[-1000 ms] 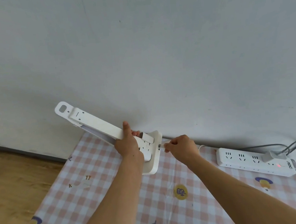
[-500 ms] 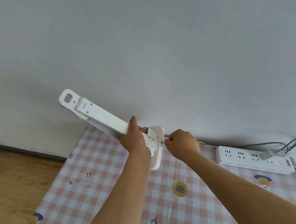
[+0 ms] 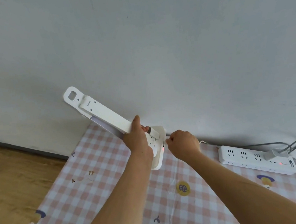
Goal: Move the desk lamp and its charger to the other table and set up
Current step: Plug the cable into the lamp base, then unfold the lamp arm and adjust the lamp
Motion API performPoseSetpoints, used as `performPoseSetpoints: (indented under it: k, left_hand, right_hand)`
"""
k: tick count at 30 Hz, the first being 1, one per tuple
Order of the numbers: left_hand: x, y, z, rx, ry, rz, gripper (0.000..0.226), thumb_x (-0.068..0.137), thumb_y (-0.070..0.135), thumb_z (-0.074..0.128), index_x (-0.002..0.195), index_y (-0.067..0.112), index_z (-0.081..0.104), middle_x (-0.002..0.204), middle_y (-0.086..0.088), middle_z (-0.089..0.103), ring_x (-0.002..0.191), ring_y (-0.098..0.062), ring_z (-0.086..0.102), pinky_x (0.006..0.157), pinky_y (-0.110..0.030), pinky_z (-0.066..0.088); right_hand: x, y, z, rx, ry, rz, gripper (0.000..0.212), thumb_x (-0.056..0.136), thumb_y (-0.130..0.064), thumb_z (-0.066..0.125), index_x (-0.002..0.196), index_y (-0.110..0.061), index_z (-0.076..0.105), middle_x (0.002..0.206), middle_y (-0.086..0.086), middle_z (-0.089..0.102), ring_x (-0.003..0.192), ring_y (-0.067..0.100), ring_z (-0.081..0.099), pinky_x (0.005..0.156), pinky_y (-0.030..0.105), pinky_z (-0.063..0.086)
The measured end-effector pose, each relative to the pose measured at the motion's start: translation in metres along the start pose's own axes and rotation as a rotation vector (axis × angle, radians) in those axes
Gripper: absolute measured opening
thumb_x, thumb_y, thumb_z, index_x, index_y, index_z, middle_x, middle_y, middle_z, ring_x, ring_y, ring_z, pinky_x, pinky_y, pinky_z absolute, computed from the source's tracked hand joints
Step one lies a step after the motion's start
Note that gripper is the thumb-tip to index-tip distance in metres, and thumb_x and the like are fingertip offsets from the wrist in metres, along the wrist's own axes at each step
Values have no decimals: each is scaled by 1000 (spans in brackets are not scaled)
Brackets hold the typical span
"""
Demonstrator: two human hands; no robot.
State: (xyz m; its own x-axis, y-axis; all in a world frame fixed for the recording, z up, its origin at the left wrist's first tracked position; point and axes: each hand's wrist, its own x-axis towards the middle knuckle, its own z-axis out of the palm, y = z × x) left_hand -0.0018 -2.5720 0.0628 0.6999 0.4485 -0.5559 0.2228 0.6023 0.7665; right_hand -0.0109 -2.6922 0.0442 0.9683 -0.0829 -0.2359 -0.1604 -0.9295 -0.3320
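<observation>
A white folding desk lamp (image 3: 105, 114) is held tilted above a checked table (image 3: 97, 190), its base (image 3: 159, 156) turned on edge. My left hand (image 3: 137, 138) grips the lamp's arm close to the base. My right hand (image 3: 181, 143) pinches the end of the white charger cable (image 3: 202, 141) right at the side of the base, where a small red light glows. The cable runs right toward a grey charger plug (image 3: 274, 153) seated in a white power strip (image 3: 254, 159).
The power strip lies along the wall at the table's back right, its red switch lit and a grey cord looping behind. A grey wall (image 3: 155, 47) stands directly behind the table. Wooden floor (image 3: 13, 180) lies to the left.
The lamp has risen a little and moved right, closer to the wall. My right hand has stayed at the base's side with the cable end, and a red light now shows there.
</observation>
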Motion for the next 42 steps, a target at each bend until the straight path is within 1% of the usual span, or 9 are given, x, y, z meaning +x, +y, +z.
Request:
performPoseSetpoints:
  k: [3,6,12,19,24,27,31,37,42]
  left_hand:
    - [4,-7,-3,57,-43,63,42,78,40,70,57,17,43,47,6,52,56,-18,55,66,-33,49]
    - [12,-13,-5,88,-70,118,44,80,45,70,60,17,44,56,2,53,59,-18,56,66,-34,50]
    - [19,-34,-3,205,-53,224,35,81,46,70,66,19,54,60,0,59,60,-17,58,67,-34,50]
    - [27,-49,6,305,-86,294,36,83,46,67,76,10,60,84,-13,67,86,-30,65,81,-41,54]
    - [23,-59,12,384,-124,352,37,88,40,64,64,13,54,59,5,57,58,-3,58,49,-4,40]
    - [20,-65,14,425,-150,390,37,89,35,63,60,19,50,54,10,51,49,10,53,47,-2,38]
    - [24,-70,12,453,-165,395,37,89,37,63,59,19,50,55,8,51,51,5,54,49,-8,40]
    - [21,-67,2,525,-268,436,16,91,28,62,88,12,66,73,9,62,72,-5,60,58,-2,43]
    - [0,-65,-23,662,-303,453,13,89,18,62,98,28,62,85,18,65,82,-1,62,62,-2,44]
  right_hand:
    - [-1,2,6,-57,-36,-47,29,95,-29,43,72,-18,56,69,-1,55,68,22,55,52,25,34]
    - [-3,8,16,-139,18,-160,30,98,-30,38,97,-17,66,96,3,64,99,25,58,78,32,42]
    - [-4,26,25,-105,13,-203,34,98,-24,43,129,-20,56,130,0,59,123,21,47,103,32,38]
    - [-6,40,25,-56,-22,-164,37,96,-18,45,132,-20,55,136,1,56,128,20,44,107,33,37]
    - [-1,48,24,-20,-30,-114,38,96,-20,46,133,-22,56,136,0,57,129,19,44,105,32,39]
    - [2,50,22,-4,-23,-98,37,96,-21,46,131,-24,56,136,-2,57,129,18,44,105,31,38]
    - [5,53,18,19,-17,-66,37,95,-22,45,130,-27,57,133,0,57,126,18,47,101,31,41]
    - [1,49,12,70,-17,-44,34,95,-24,49,127,-30,59,128,2,58,118,19,54,97,31,45]
    - [1,30,5,125,0,-110,35,93,-17,49,125,-25,59,123,0,63,115,18,54,95,30,46]
